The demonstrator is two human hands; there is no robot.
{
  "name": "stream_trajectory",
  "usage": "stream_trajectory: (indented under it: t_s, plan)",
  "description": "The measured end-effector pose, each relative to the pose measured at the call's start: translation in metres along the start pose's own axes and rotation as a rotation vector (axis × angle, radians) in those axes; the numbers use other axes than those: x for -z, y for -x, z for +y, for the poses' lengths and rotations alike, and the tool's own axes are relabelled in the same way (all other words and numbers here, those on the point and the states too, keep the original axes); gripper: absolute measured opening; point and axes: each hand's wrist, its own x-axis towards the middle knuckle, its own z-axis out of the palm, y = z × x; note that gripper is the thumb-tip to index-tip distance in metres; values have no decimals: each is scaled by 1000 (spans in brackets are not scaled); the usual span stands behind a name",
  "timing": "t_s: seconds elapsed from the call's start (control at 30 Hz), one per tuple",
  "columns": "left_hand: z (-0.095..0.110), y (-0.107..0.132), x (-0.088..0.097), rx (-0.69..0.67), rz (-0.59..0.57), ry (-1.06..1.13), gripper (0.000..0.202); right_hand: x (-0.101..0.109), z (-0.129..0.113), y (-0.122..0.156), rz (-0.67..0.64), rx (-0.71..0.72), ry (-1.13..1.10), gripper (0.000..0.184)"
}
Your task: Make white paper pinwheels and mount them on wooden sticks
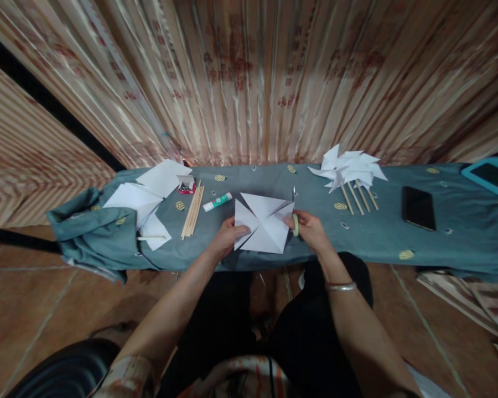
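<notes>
A square sheet of white paper (265, 224) with crease lines and slits running in from its corners lies between my hands, above the cloth. My left hand (228, 235) pinches its left edge, thumb on top. At the right edge my right hand (307, 228) grips the paper with the thumb. That same hand also carries a pair of scissors (295, 225) with pale green handles, blades pointing away from me. Just beyond my left hand lie a glue stick (217, 202) and a bundle of thin wooden sticks (193, 213).
Finished paper pinwheels (351, 166) on sticks lie at the back right, near a dark phone (418, 208) and a blue-framed tablet (492, 176). Loose white paper (133, 199) and a small red box (186, 185) are on the left. A curtain (249, 83) hangs behind the cloth-covered table (385, 237).
</notes>
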Motion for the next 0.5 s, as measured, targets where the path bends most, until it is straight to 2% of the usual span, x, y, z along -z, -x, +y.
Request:
stream_trajectory:
  t_s: [0.1,0.23,0.37,0.5]
  plan:
    - [4,-4,0,9,-9,8,27,-9,-1,1,-26,-44,-54,48]
    - [3,-7,1,20,-48,171,37,-11,-1,-2,52,-54,-86,45]
    - [-8,2,-1,58,-57,365,44,-11,0,-9,184,-3,-131,45]
    - [-20,9,-14,42,-79,329,50,-16,3,-14,261,24,-130,47]
